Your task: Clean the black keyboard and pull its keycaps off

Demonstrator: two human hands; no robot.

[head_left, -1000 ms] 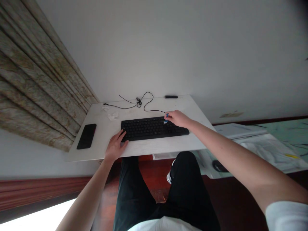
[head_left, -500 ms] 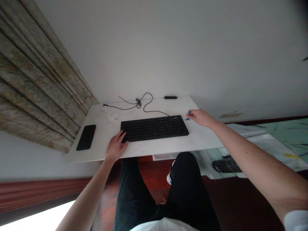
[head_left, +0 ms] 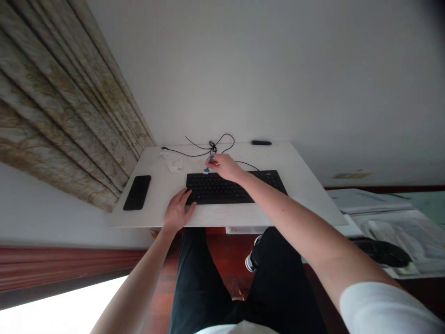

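Our hands stand apart: the right hand (head_left: 226,168) pinches a small blue plastic piece (head_left: 210,159) just above the black rectangular keyboard (head_left: 222,189), while the open left hand (head_left: 179,212) rests on that keyboard's near left corner. Just beyond the right fingertips lie a tangled thin black cable (head_left: 212,147) and crumpled white tissue (head_left: 174,165); a black smartphone (head_left: 136,192) sits left of the left hand. A slipping pinch could drop the piece among the keys. We can read no brand or writing on the keyboard

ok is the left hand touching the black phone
Apart: the head view shows white desk between the left hand and the black phone.
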